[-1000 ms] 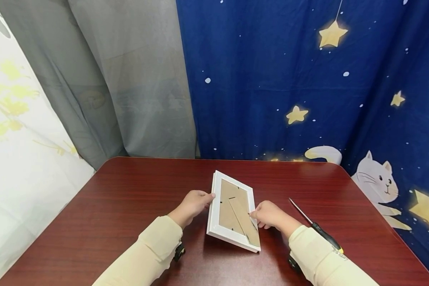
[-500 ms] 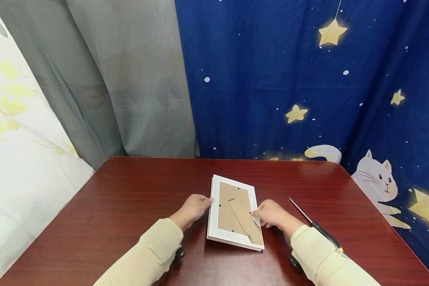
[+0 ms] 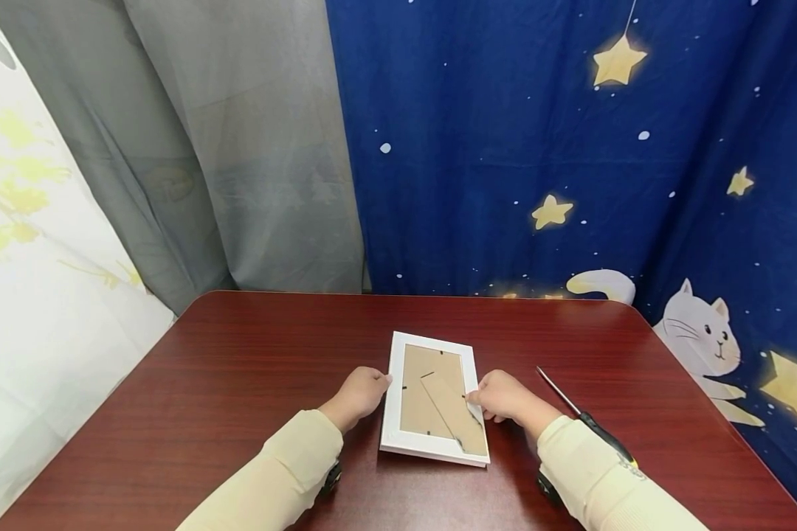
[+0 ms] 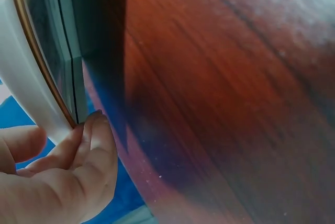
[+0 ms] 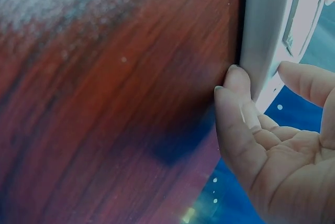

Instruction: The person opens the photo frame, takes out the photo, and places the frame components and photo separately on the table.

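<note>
Fingers of left hand [image 3: 360, 392] and right hand [image 3: 502, 396] are pinched on left and right edges of the picture frame [image 3: 432, 398], held back-up over the table [image 3: 292, 339]; likely light, stiff, perhaps glass-fronted, it is best gripped there.

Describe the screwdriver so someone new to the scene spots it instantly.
On the dark red table, find the white picture frame held between the left hand and right hand. In the head view, the screwdriver lies diagonally just right of that right hand. Slim metal shaft, black handle, yellow end; unlike the broad, pale frame, no hand holds it.
</note>
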Available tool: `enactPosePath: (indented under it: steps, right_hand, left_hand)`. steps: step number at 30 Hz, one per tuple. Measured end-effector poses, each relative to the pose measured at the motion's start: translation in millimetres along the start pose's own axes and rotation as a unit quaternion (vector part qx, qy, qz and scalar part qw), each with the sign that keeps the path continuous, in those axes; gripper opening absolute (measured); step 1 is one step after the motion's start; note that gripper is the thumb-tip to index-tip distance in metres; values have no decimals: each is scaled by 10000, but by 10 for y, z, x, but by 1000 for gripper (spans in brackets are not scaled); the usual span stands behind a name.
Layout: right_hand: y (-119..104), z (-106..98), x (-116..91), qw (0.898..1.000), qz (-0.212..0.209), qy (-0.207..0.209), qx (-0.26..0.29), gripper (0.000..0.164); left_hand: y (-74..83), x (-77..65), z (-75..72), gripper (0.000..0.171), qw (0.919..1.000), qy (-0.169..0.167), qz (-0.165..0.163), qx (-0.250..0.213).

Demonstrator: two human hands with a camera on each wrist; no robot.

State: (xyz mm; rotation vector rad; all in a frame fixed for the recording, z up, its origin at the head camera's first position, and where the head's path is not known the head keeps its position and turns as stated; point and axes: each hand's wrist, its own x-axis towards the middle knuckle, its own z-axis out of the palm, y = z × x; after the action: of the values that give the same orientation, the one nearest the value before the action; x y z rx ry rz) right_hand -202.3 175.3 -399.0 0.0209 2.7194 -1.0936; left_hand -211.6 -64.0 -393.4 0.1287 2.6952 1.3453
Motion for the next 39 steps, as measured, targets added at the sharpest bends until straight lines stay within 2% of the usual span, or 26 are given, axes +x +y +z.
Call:
enactPosePath:
  steps: [7,12,23,29,36,39]
  right_hand:
    - [31,4,37,9991,-133,64,-406,24]
    - [28,-3,49,9973,-193,109,-695,28]
    - [16,-24,62,9951,-293,190,-922,32]
    - [28,-23,80,9943,-345,223,-983,32]
    - [9,-25,76,9939,-355,184,-1033,33]
    - [-1,-28,73,9938,-367,186,-1036,34]
  left_hand:
    - [-12,2,50,31,9986,51,218,471]
    - [-15,10,66,32,9963,-32,258,821]
    - [-18,43,79,31,9872,-56,620,1470]
    - [16,42,97,23,9708,49,874,2233]
    - [30,14,125,26,9320,295,1279,3379]
    - [31,6,131,27,9252,380,1358,3524]
